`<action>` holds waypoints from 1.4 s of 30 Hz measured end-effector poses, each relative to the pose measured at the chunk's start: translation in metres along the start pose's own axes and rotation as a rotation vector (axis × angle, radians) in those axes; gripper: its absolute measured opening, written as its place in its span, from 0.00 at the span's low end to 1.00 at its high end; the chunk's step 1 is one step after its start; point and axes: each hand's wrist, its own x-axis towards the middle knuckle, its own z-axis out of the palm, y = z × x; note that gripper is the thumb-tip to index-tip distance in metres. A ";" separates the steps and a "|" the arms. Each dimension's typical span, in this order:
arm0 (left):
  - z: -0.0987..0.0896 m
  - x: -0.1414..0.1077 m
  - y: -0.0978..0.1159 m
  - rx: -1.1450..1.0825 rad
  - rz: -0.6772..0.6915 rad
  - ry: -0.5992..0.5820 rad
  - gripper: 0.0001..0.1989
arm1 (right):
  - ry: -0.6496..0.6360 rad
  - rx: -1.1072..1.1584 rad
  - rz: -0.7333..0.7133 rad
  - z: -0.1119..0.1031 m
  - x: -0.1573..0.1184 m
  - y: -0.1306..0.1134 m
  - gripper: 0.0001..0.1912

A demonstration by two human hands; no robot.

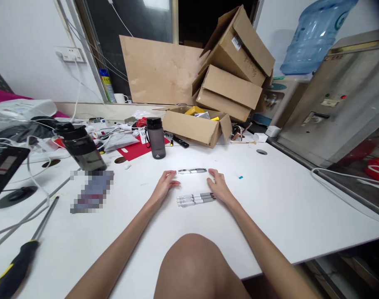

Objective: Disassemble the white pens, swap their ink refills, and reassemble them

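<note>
Farther out on the white table, a clear-and-black pen lies crosswise between my hands; it may be more than one pen side by side. My left hand is by its left end, thumb and fingers apart, holding nothing. Just off the right end is my right hand, its fingers also parted. Closer to me, several white and grey pens lie side by side in a small bundle. Their right ends, with dark tips, come up close to my right hand; whether they touch it I cannot tell.
A dark water bottle and an open cardboard box stand behind the pens. At left are a second bottle, a blurred-out flat object, a screwdriver and cables. My bent knee rises at the near edge.
</note>
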 end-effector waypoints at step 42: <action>0.005 -0.047 0.029 0.664 0.429 -0.143 0.12 | -0.309 0.106 -0.232 -0.023 -0.037 -0.058 0.10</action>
